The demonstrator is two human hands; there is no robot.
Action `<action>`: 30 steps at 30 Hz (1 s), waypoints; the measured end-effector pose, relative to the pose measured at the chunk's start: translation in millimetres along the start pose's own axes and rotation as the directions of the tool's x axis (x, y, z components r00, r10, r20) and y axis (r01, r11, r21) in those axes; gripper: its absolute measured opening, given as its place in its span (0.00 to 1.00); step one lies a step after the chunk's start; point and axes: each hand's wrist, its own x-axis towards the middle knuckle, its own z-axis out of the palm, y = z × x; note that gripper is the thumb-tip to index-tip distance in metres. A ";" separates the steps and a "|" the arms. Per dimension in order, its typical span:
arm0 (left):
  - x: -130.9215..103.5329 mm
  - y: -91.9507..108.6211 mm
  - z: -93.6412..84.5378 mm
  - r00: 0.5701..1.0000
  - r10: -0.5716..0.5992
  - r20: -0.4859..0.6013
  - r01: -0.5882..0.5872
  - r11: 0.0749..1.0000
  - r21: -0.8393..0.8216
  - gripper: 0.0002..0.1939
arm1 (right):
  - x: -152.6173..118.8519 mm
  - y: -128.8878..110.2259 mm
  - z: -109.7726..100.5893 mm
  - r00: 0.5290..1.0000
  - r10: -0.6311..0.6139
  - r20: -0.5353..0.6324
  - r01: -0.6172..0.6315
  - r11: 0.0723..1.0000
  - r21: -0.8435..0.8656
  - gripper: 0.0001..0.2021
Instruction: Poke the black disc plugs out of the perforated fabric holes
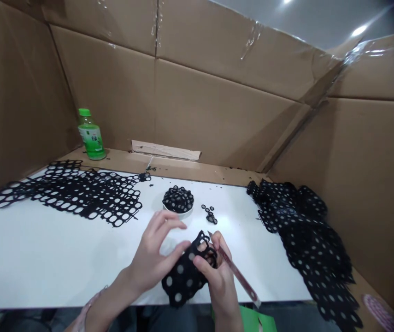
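Note:
My right hand (221,276) grips a black sheet with light round dots (182,276) between thumb and fingers. A slim cutter knife (240,276) is held in the same hand, its pointed blade up and its handle slanting down to the right. Along the sheet's upper edge are open round holes. My left hand (157,256) is beside the sheet, fingers spread, its thumb at or just over the sheet's left edge; contact there is unclear. Beyond the hands, a small white bowl (185,215) holds a heap of black rings (178,198), and several loose black rings (210,216) lie to its right.
Black netting full of holes (89,193) lies at the left of the white table (61,263). Dotted black sheets (307,235) are piled along the right edge. A green bottle (93,140) stands at the back left. Cardboard walls (217,110) enclose the table.

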 end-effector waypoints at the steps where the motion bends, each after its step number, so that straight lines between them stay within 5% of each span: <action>1: -2.0 2.7 -0.2 0.998 0.064 0.021 -0.064 0.998 -0.010 0.05 | 0.0 0.0 0.8 1.000 0.003 0.008 -0.004 1.000 0.022 0.17; 4: -5.0 8.0 -1.2 0.984 0.122 0.127 -0.111 0.989 -0.094 0.04 | -0.5 0.6 1.8 1.000 0.000 0.023 -0.002 0.995 0.097 0.18; 11: -2.1 4.7 -0.9 0.984 -0.001 0.177 0.033 0.983 -0.182 0.04 | 0.1 3.6 0.2 0.998 0.033 -0.052 -0.030 0.997 0.066 0.18; 21: -4.1 8.8 3.2 0.962 -0.115 0.249 0.170 0.963 -0.212 0.07 | 2.3 -3.6 16.5 0.989 -0.086 -0.124 0.089 0.996 0.016 0.17; 27: 13.9 -25.8 -9.8 0.922 -0.386 0.034 0.379 0.880 -0.287 0.12 | -0.3 8.8 7.8 0.971 -0.125 -0.202 0.135 0.990 0.036 0.14; 30: 31.9 -47.0 -15.2 0.949 -0.303 -0.082 0.287 0.944 -0.164 0.11 | -3.2 5.5 -0.2 0.953 -0.121 -0.278 0.139 0.989 0.048 0.13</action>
